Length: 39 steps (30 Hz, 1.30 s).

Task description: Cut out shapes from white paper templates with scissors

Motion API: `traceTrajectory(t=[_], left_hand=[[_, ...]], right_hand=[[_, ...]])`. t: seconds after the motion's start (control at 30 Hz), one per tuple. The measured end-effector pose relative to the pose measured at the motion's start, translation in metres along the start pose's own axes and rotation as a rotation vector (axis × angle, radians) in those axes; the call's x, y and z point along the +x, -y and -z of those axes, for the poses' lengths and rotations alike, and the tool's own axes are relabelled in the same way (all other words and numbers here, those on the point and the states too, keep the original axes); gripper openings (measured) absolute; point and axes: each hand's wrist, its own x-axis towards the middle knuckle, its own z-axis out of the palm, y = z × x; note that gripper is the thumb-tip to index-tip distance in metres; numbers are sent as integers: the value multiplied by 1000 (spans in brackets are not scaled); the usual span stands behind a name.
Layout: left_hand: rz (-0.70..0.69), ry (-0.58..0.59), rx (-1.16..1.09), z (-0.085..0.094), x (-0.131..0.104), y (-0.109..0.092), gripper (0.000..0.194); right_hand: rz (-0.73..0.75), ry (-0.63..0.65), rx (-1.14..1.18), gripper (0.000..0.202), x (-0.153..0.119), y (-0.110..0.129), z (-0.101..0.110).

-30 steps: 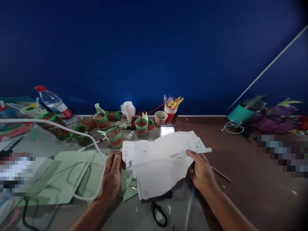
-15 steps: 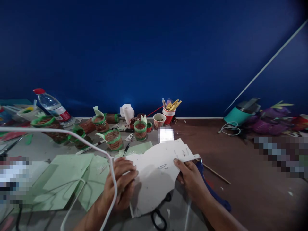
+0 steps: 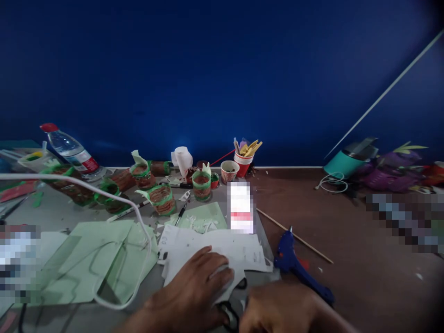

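Now | left hand [image 3: 194, 291] flat, fingers spread, on ragged white paper [image 3: 243, 252] | right hand [image 3: 277, 307] grip unclear | blue plastic glue gun [image 3: 298, 270] beside

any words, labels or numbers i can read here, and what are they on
None can be read.
Water bottle: red and white label, print too blurred.
White paper sheet under the left hand: small pencilled outlines, no legible words.
Paper cups: pattern only, too small.
Pixelated patches: unreadable.
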Motion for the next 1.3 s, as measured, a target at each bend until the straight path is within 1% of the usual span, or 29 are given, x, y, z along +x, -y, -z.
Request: traceTrajectory(t=[0.03, 0.1, 0.13, 0.17, 0.2, 0.23, 0.27, 0.3, 0.33, 0.37, 0.4, 0.43, 0.5, 0.53, 0.6, 0.67, 0.7, 0.77, 0.83, 0.87, 0.93, 1.07, 1.17, 1.23, 1.3], left_hand=[[4, 28, -8, -1, 1, -2, 53], [3, 54, -16, -3, 3, -6, 39], [0, 57, -17, -3, 4, -7, 33], [-2, 50, -18, -4, 6, -8, 28], [-9, 38, -21, -5, 7, -9, 25], [-17, 22, -25, -5, 7, -10, 24], [-23, 0, -27, -4, 8, -9, 22], [-22, -32, -23, -3, 8, -8, 20], [-11, -75, -12, -2, 8, -6, 17], [15, -127, 9, 0, 7, -3, 15], [55, -185, 40, 3, 6, 2, 15], [112, -249, 79, 7, 5, 8, 17], [257, -329, 195, 13, 2, 22, 20], [329, -347, 274, 16, 0, 30, 20], [492, -341, 406, 20, -4, 45, 24], [628, -290, 490, 22, -8, 57, 29], [677, -239, 507, 23, -9, 61, 30], [736, -127, 510, 24, -11, 65, 30], [762, -41, 505, 26, -11, 65, 30], [769, -19, 504, 27, -10, 65, 30], [781, -22, 502, 27, -8, 64, 29], [750, -107, 472, 22, -5, 65, 25], [675, -219, 475, 18, -4, 66, 24], [650, -286, 515, 19, -5, 66, 28], [665, -288, 557, 20, -5, 66, 31]], right_hand=[[45, 47, 15, 17, -1, -2, 1], [72, 88, 124, 23, -2, -6, 3], [79, 80, 177, 28, -1, -7, 3], [87, 40, 217, 33, 1, -7, 3], [93, -46, 232, 37, 3, -7, 2], [82, -156, 229, 36, 6, -5, 0], [57, -304, 171, 33, 10, -4, -2], [8, -479, 76, 31, 13, -3, -4], [-17, -592, -11, 29, 16, -3, -6], [-19, -683, -79, 28, 20, -4, -8], [-15, -736, -129, 29, 22, -6, -9], [-7, -756, -180, 28, 25, -7, -11], [35, -747, -325, 26, 28, -11, -12], [45, -712, -389, 27, 28, -13, -13], [57, -609, -498, 36, 29, -15, -15], [48, -502, -558, 46, 30, -16, -16], [39, -459, -573, 50, 31, -17, -17], [21, -413, -584, 53, 32, -18, -18], [14, -403, -587, 53, 33, -19, -18], [14, -402, -589, 53, 34, -19, -18], [16, -405, -595, 53, 34, -19, -18], [19, -407, -596, 52, 35, -20, -19], [19, -389, -585, 59, 34, -22, -19], [21, -373, -586, 64, 34, -23, -18], [25, -369, -593, 64, 34, -24, -18]])
